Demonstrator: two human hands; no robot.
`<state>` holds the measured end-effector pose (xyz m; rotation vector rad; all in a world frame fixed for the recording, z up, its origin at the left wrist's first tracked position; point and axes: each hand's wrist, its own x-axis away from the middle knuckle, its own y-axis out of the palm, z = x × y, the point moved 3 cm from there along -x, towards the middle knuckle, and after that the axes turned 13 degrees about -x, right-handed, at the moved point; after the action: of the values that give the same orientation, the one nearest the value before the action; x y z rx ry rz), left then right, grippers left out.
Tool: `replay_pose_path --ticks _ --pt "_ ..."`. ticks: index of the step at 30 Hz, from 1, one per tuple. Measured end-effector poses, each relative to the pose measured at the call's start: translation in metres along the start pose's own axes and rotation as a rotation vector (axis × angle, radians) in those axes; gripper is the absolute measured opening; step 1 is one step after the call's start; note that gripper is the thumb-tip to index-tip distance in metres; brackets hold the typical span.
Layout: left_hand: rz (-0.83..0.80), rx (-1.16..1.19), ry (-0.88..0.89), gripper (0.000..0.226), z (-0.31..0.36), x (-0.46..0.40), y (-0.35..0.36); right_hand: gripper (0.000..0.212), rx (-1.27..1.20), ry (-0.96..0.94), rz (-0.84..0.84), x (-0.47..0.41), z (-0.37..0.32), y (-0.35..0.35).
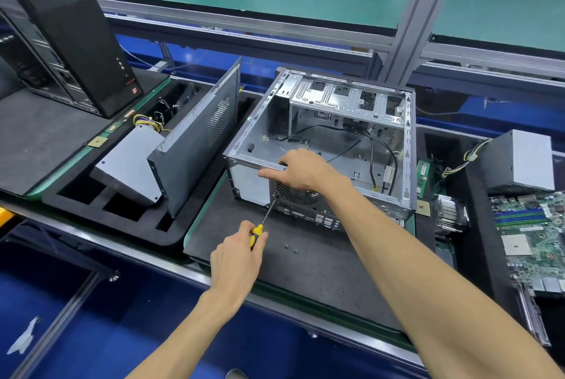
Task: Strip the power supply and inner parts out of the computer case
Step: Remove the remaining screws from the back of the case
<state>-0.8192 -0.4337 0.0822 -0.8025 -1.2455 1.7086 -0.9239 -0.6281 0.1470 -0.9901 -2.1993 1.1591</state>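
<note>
- Head view: open computer case (321, 146) lies on its side on a dark foam mat (305, 268), centre of frame, open side up, rear panel facing the person.
- Left hand (237, 256) grips a screwdriver (263, 221) by its yellow handle at 6 o'clock from the case; shaft angles up toward 1 o'clock, tip at a screw on the rear panel beside the round fan grille (295, 195).
- Right hand (298, 169) rests on the case's near top rim, fingers curled over the edge, index finger pointing toward 9 o'clock along the rim; it holds the case.
- Black cables (379, 146) loop loose inside the case; drive cage (348, 100) sits at the far end, 12 o'clock.
- Two small screws (290, 248) lie on the mat, just at 3 o'clock of the left hand.
- Side panel (198, 137) leans upright at 9 o'clock of the case; grey power supply (131, 164) with yellow wires lies tilted against it in a foam tray.
- Second power supply (526, 161) at 3 o'clock; green motherboard (532, 235) lies below it, heatsink (449, 213) between board and case.
- Black tower computer (67, 36) stands at 10 o'clock.
</note>
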Motion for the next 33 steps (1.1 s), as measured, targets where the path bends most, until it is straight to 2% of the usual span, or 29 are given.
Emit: replay_pose_path --ticks 3,9,11,17,22,24,25,27,30,33 --pt "-0.005 -0.154 0.015 0.039 0.000 0.000 -0.001 0.072 -0.008 0.002 0.002 0.000 0.001 0.000" --pt "-0.003 -0.189 0.023 0.041 0.006 -0.003 -0.002 0.071 -0.001 -0.001 -0.003 -0.002 0.001 0.000" --pt "-0.034 -0.110 0.014 0.039 0.008 -0.002 0.001 0.071 0.003 -0.005 -0.002 -0.001 0.001 0.000" --pt "-0.351 0.648 -0.186 0.041 0.005 -0.010 0.019 0.071 0.012 -0.021 0.011 -0.001 0.000 0.000" --pt "-0.876 1.553 -0.499 0.032 -0.003 -0.012 0.024 0.071 0.022 -0.032 0.015 -0.001 -0.001 -0.001" --pt "-1.015 1.805 -0.565 0.025 0.000 -0.008 0.024 0.071 0.021 -0.030 0.013 0.000 -0.001 -0.001" --pt "-1.039 1.855 -0.574 0.023 0.002 -0.006 0.024 0.071 0.019 -0.029 0.013 0.000 -0.001 -0.001" --pt "-1.039 1.829 -0.561 0.025 0.004 -0.004 0.025 0.071 0.018 -0.028 0.011 0.000 -0.001 -0.002" --pt "-0.955 1.616 -0.481 0.028 0.005 -0.004 0.024 0.071 0.014 -0.025 0.000 0.000 -0.001 -0.001" --pt "-0.692 1.252 -0.384 0.025 0.002 -0.005 0.022 0.071 0.008 -0.015 -0.002 0.000 -0.001 -0.001"
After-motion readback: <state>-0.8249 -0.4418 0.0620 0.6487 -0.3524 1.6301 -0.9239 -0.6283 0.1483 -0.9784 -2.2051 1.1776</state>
